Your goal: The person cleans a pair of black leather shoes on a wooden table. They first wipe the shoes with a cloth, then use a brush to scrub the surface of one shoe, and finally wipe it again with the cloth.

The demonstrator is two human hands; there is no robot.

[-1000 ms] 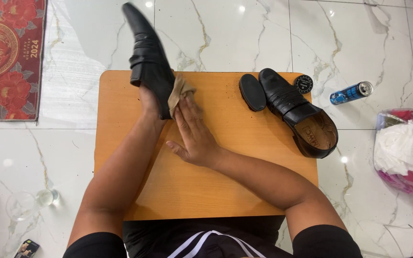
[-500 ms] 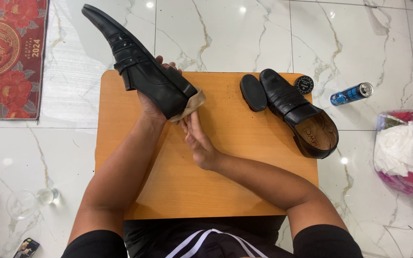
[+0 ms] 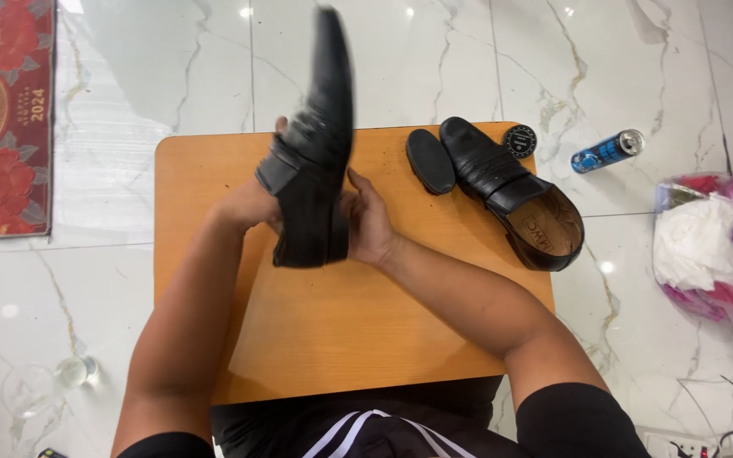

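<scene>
Hands (image 3: 366, 225) around raised black shoe (image 3: 316, 161)

Table (image 3: 324, 339): held shoe (image 3: 316, 161) raised over the far left part. Second shoe (image 3: 511, 191) at the far right corner, brush (image 3: 430, 161) just left of it, tin (image 3: 520, 141) behind. Can (image 3: 608, 151) on floor, right of table.

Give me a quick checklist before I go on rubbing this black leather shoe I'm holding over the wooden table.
1. Left hand grips the black leather shoe: ok.
2. Right hand pressed against the shoe's side: ok.
3. Cloth in the right hand: cannot tell, hidden behind the shoe.
4. Second black shoe lying on the orange wooden table, apart from the hands: ok.
5. Round black polish tin within reach: ok; open or closed, cannot tell.
</scene>
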